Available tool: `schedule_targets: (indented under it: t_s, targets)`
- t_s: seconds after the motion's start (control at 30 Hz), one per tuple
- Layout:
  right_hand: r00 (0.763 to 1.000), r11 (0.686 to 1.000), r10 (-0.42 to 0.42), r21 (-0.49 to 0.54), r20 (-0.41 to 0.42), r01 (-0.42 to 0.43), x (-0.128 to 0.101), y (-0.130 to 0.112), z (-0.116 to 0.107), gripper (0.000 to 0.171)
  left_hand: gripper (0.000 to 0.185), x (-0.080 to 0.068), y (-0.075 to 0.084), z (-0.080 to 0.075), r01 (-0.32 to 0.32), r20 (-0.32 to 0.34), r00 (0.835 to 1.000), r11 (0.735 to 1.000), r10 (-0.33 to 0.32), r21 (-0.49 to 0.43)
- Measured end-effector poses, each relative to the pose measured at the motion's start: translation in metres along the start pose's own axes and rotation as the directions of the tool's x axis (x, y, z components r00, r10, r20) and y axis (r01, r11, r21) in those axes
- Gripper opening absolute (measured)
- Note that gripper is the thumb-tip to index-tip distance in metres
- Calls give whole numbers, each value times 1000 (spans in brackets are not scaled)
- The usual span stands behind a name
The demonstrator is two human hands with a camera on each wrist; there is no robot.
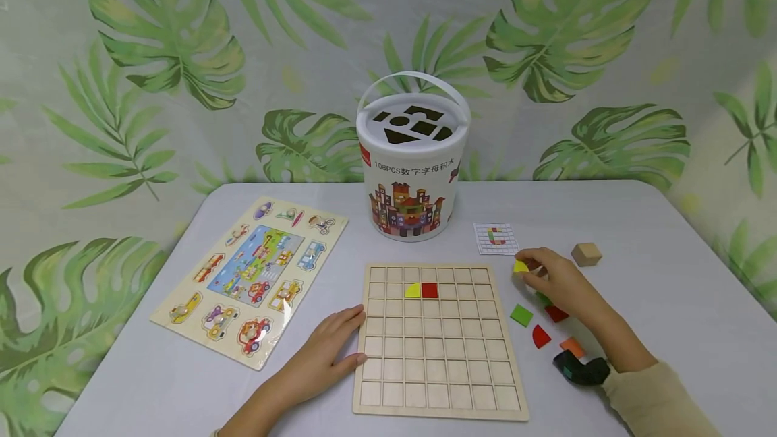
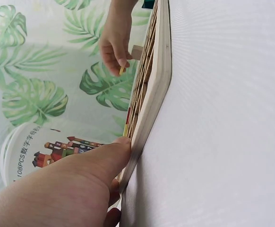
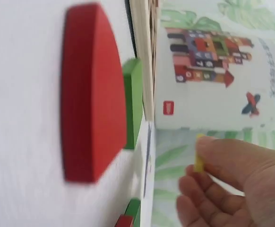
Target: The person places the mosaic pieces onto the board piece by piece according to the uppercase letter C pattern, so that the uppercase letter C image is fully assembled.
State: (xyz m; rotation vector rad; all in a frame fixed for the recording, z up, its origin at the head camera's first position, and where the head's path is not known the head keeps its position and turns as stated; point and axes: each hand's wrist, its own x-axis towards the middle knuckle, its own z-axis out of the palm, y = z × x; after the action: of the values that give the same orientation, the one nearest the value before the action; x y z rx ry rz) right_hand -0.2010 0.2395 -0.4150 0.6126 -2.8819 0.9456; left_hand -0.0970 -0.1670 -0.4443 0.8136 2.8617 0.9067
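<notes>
My right hand pinches a yellow quarter-circle tile between thumb and fingers, right of the wooden grid board. The same yellow tile shows edge-on in the right wrist view. My left hand rests at the board's left edge, its thumb touching the rim. In the second row of the grid, a yellow quarter-circle lies beside a red square. Below my right hand lie a green square, a red quarter-circle, an orange tile and partly hidden red and green tiles.
A small pattern card lies behind my right hand, with a wooden cube to its right. The white block bucket stands behind the board. A vehicle puzzle board is at left. A black strap circles my right wrist.
</notes>
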Motion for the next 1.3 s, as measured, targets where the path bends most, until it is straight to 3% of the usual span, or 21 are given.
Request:
schedule_targets:
  t_s: [0.27, 0.57, 0.67, 0.8, 0.93, 1.3]
  targets:
    - [977, 980, -197, 22, -81, 199, 7, -33, 7, 36, 61, 0, -1, 0, -2, -2, 1000, 1000, 2, 2]
    - [943, 939, -325, 94, -71, 330, 23, -72, 28, 32, 62, 0, -1, 1, 4, 3, 1000, 1000, -4, -2]
    - [947, 937, -320, 136, -36, 322, 26, -79, 38, 31, 62, 0, -2, 1, 3, 2, 1000, 1000, -3, -2]
    - [968, 959, -239, 175, 73, 224, 29, -81, 50, 30, 62, 0, -2, 1, 5, 2, 1000, 1000, -5, -5]
    - [969, 973, -197, 155, 148, 174, 30, -76, 59, 30, 62, 0, -2, 1, 7, 4, 1000, 1000, -7, -5]
    - [965, 978, -192, 117, 181, 173, 28, -66, 66, 28, 62, 0, -1, 1, 10, 5, 1000, 1000, -10, -4]
